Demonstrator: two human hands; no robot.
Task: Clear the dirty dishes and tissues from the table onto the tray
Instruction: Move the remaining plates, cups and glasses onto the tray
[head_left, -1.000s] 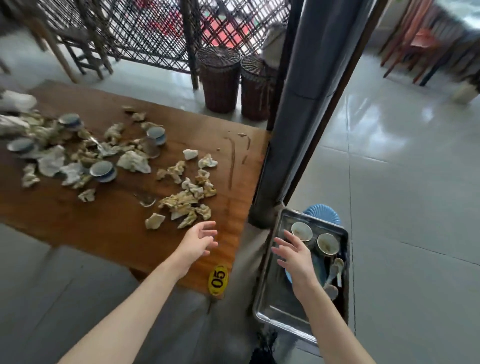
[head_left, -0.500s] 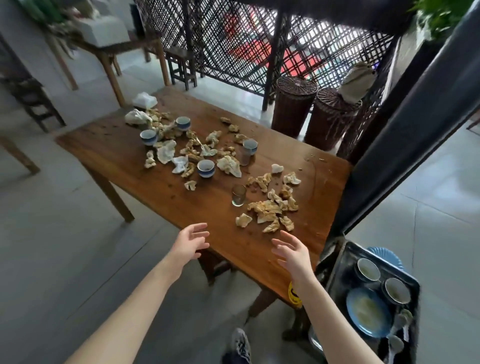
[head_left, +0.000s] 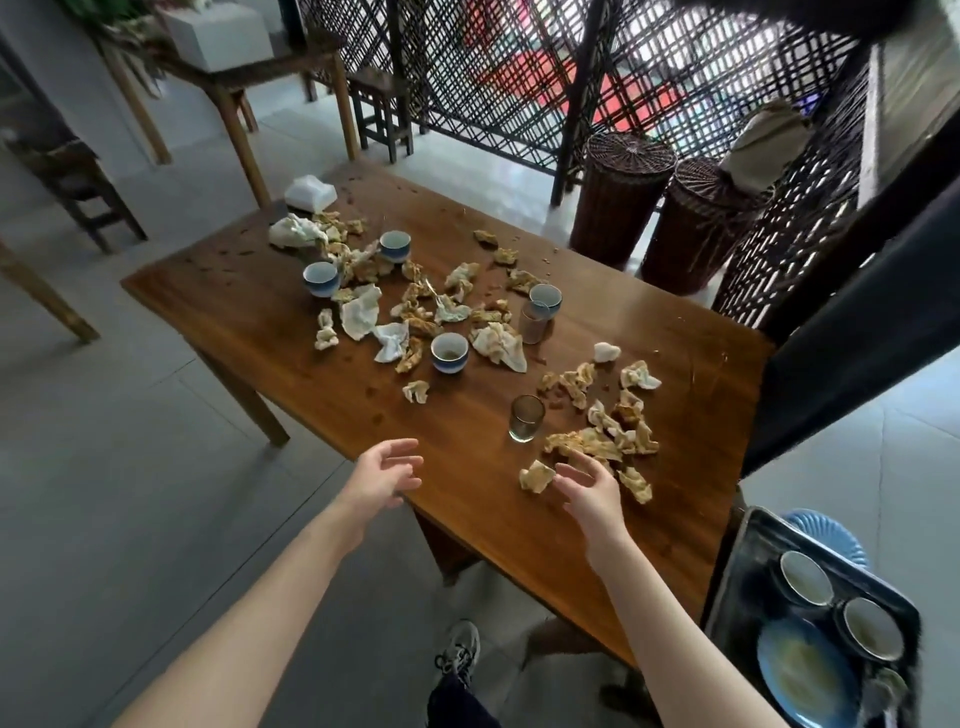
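Note:
Crumpled tissues litter the wooden table, mixed with several blue-and-white cups and two small glasses. My left hand hovers over the table's near edge, fingers loosely spread and holding nothing. My right hand hangs just above the table beside a soiled tissue, fingers relaxed and empty. The dark metal tray sits low at the bottom right, carrying two bowls, a blue plate and spoons.
A tissue pack lies at the table's far corner. Two wicker baskets stand behind the table against a lattice screen. A dark pillar rises at the right. A side table and stools stand at the back left. My shoe shows below.
The view swung from the tray back over the table. My right hand left the tray and now hovers at the nearest tissues; my left hand moved along the near edge.

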